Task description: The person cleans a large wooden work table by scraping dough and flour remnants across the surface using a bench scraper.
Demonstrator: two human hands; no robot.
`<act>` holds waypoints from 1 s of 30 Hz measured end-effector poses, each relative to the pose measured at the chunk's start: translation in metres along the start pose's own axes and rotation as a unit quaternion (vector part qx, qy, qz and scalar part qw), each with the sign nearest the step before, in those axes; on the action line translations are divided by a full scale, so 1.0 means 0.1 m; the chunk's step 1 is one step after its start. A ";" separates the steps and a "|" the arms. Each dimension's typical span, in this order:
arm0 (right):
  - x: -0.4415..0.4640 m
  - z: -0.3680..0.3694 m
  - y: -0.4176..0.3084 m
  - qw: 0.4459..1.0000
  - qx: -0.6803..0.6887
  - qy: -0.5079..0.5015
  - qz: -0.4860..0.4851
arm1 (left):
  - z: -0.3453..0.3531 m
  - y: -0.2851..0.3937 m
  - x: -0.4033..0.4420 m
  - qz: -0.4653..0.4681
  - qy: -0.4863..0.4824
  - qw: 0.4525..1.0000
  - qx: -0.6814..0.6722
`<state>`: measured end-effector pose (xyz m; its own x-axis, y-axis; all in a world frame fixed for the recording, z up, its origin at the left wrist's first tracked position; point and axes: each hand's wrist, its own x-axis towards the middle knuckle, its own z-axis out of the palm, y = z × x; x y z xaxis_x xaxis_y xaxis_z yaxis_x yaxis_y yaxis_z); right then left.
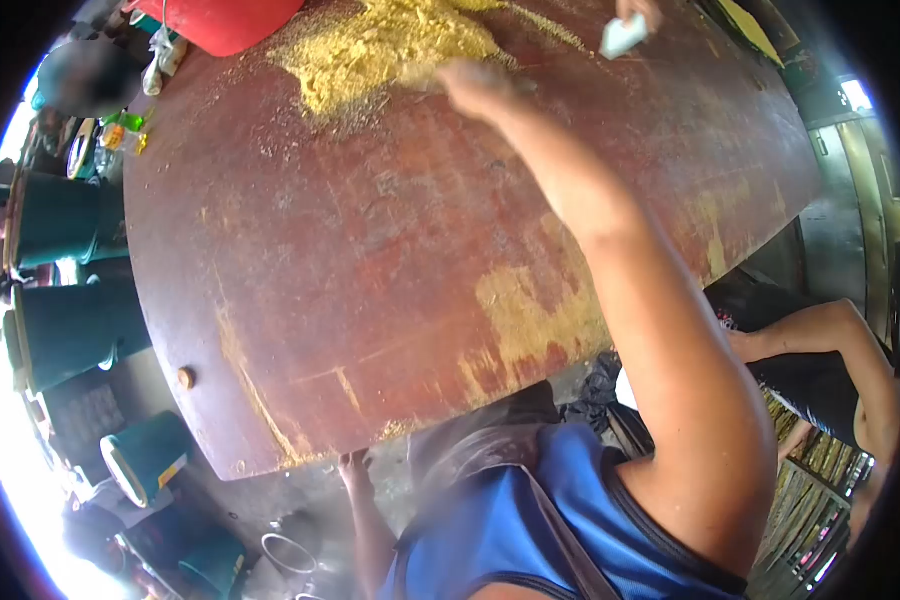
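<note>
Worktop (370, 250): reddish-brown, scuffed, worn to pale patches. Green bins (80, 335): left of it. Yellow mass (390, 50): crumbly, heaped, far side. Red tub (232, 22): smooth, beside mass. Right hand (470, 88): blurred, at mass; left hand (354, 466): worktop's near edge; cannot tell either grip.

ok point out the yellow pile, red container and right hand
Yellow pile (375, 50): head view, middle of the mass
Red container (228, 24): head view, its outer side
Right hand (469, 86): head view, middle of hand

Crumb heap (395, 45) yellow. Bench (370, 240) reddish brown, blotched and streaked with tan patches. Tub (220, 20) bright red. Bins (70, 325) dark teal. Sleeveless top (490, 525) blue with black edging. Flat piece (623, 38) pale bluish white. Co-worker's garment (815, 370) black.
</note>
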<state>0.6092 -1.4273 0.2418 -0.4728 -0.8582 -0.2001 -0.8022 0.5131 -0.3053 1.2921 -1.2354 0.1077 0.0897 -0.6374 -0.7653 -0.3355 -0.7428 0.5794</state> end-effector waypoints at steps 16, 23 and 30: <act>-4.36 0.69 -0.87 0.991 -0.040 0.062 -0.109 | -1.13 -0.61 1.46 -0.104 -0.201 0.966 0.124; -4.22 1.19 -1.26 0.996 -0.012 -0.017 -0.090 | -0.86 0.44 2.06 -0.026 -0.304 0.948 0.095; -3.93 1.30 -1.05 0.989 0.098 -0.108 -0.024 | 2.58 0.65 -0.59 0.094 -0.580 0.777 0.227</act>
<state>0.9263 -1.1421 0.2317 -0.3305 -0.8691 -0.3680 -0.7262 0.4832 -0.4891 1.0235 -1.1931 0.1178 -0.8176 0.0821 -0.5700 -0.5604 -0.3413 0.7546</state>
